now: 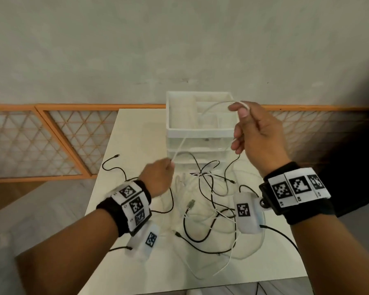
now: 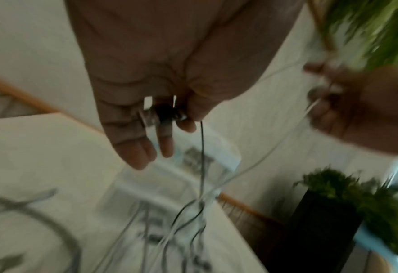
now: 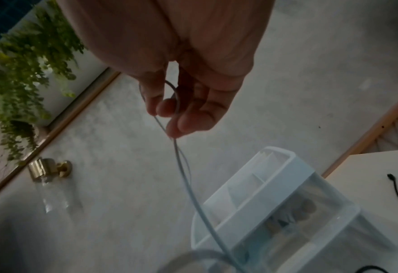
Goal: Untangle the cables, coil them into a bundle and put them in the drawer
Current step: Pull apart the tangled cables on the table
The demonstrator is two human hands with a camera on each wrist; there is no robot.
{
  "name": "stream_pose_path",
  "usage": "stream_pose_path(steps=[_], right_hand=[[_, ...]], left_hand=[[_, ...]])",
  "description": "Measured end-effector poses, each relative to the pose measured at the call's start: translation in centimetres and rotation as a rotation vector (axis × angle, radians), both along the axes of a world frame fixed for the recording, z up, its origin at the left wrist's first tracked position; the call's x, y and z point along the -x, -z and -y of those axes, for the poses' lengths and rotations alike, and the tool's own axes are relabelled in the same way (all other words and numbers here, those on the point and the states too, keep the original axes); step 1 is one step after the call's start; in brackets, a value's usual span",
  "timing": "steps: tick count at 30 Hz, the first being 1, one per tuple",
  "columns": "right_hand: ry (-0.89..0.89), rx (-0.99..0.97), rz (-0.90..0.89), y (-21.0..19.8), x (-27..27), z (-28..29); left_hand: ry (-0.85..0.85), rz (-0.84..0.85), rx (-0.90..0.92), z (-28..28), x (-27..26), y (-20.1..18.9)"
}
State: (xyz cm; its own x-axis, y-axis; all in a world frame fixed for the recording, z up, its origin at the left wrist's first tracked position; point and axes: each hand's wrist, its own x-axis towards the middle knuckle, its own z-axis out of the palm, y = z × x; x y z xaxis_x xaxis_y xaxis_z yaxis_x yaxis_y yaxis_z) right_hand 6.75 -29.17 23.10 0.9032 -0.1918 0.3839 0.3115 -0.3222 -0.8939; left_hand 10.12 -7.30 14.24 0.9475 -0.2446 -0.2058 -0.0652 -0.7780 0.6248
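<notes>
A thin white cable (image 1: pixel 179 149) stretches in the air between both hands, in front of the drawer unit (image 1: pixel 200 132). My left hand (image 1: pixel 168 167) is low over the table and grips one part of it. My right hand (image 1: pixel 243 109) is raised higher and pinches a looped part between thumb and fingers. The right wrist view shows that pinch (image 3: pixel 173 129), with the white cable (image 3: pixel 186 181) hanging down past the drawer unit (image 3: pixel 287 184). In the blurred left wrist view, the curled fingers of my left hand (image 2: pixel 170 125) have a thin strand (image 2: pixel 202 147) hanging below them. A tangle of black and white cables (image 1: pixel 211 196) lies on the table.
The white table (image 1: pixel 136 141) ends close on the left and front. The drawer unit stands at its far edge against a grey wall, its top tray open. An orange-framed lattice panel (image 1: pixel 51 141) is at the left. Potted plants (image 2: pixel 357 194) stand beyond the table's right side.
</notes>
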Motion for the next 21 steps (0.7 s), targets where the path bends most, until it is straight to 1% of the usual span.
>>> stream_pose_path(steps=[1, 2, 3, 4, 5, 6, 7, 9, 12, 14, 16, 17, 21], right_hand=[[-0.03, 0.026, -0.021, 0.3, 0.0, -0.4], [-0.061, 0.05, -0.042, 0.4, 0.1, -0.8], [-0.093, 0.07, -0.056, 0.4, 0.0, -1.4], [-0.124, 0.085, -0.056, 0.3, -0.1, -2.0], [-0.144, 0.095, -0.042, -0.1, -0.2, -2.5], [-0.144, 0.095, -0.02, -0.6, -0.4, -2.9], [-0.126, 0.077, 0.004, -1.2, -0.8, -3.1], [-0.041, -0.011, 0.043, -2.7, -1.6, -2.7], [0.176, -0.133, 0.101, -4.7, -2.7, -0.2], [0.336, -0.074, 0.13, -4.8, -3.4, 2.1], [0.452, 0.04, 0.122, -3.9, -3.8, 4.0], [0.489, 0.068, 0.101, -3.3, -4.0, 4.7], [0.558, 0.059, -0.049, -1.6, -4.5, 6.7]], left_hand=[[-0.051, 0.043, 0.156, 0.0, -0.3, -1.6], [-0.09, 0.057, 0.36, 0.3, -0.4, -3.1], [-0.1, 0.043, 0.553, 0.9, -0.2, -4.4], [-0.084, 0.005, 0.702, 1.6, 0.0, -5.3], [-0.055, -0.047, 0.809, 2.4, 0.4, -5.8], [-0.029, -0.107, 0.866, 3.2, 0.7, -5.5], [-0.012, -0.167, 0.885, 4.0, 1.1, -4.9], [-0.005, -0.242, 0.794, 4.7, 1.7, -1.7], [-0.039, -0.297, 0.553, 3.6, 2.9, 3.1], [-0.05, -0.32, 0.432, 2.3, 3.3, 5.0], [-0.061, -0.316, 0.355, 0.9, 3.1, 5.7], [-0.071, -0.31, 0.34, 0.3, 2.8, 5.8], [-0.096, -0.315, 0.318, -1.9, 1.4, 5.1]])
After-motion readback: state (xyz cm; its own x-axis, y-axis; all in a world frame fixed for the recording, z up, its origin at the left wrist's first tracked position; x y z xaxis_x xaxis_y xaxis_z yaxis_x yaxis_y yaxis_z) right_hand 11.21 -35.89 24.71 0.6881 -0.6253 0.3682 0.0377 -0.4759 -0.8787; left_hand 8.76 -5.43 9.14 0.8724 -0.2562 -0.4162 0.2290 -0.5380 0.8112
